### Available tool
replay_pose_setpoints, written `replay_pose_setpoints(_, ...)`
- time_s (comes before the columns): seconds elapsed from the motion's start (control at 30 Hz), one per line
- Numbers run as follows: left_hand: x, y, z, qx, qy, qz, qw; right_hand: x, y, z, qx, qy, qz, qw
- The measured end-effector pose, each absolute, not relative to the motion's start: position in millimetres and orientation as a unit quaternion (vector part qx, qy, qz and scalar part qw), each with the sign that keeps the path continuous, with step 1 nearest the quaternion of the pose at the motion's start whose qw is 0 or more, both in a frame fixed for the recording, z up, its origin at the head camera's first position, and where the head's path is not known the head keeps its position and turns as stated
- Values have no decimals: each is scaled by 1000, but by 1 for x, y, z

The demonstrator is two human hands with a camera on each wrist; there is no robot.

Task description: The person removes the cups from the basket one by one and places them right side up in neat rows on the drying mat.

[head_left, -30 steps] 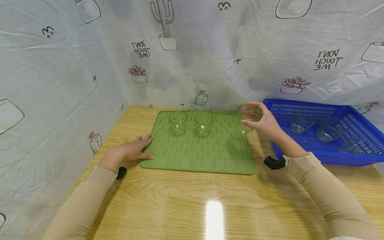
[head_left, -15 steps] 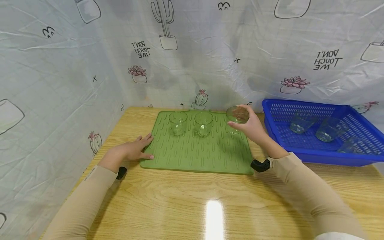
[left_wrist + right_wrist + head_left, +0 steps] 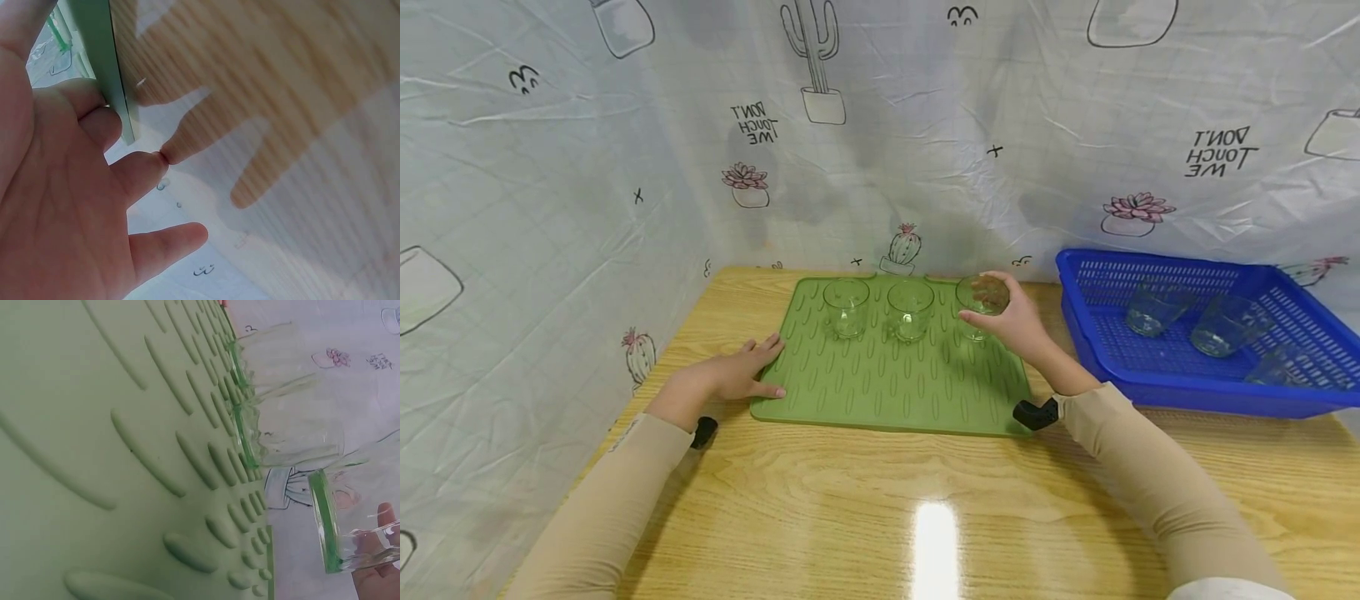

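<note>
My right hand grips a clear glass tumbler by its sides, thumb in front and fingers behind. The tumbler is upright over the back right part of a green ridged mat; in the right wrist view a small gap shows between the base of this tumbler and the mat. Two matching glasses, the left one and the middle one, stand upright on the mat in a row beside it. My left hand rests at the mat's left edge, fingers spread, touching mat and table.
A blue plastic basket stands to the right of the mat, with three clear glasses tilted or lying inside. A wooden table carries everything. A printed white sheet hangs behind and along the left side.
My right hand has carried the tumbler leftward and lower, from the mat's right edge to beside the middle glass. My left hand and the other glasses have stayed put.
</note>
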State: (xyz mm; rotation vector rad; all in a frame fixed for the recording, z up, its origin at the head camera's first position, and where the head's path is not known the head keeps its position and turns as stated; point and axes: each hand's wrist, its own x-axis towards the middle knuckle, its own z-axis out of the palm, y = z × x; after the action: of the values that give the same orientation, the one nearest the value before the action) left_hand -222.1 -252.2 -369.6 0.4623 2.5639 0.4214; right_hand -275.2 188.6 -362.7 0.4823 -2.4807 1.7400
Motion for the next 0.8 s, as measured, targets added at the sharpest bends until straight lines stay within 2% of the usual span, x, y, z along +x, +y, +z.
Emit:
replay_pose_setpoints(0.47,-222,-252,-372,170,941,157,246,-286,189,-373,137,-806,575,15)
replay_pose_setpoints(0.8,-222,-251,-371,169,942,158,244,-297,195,-384,116,-801,587,24)
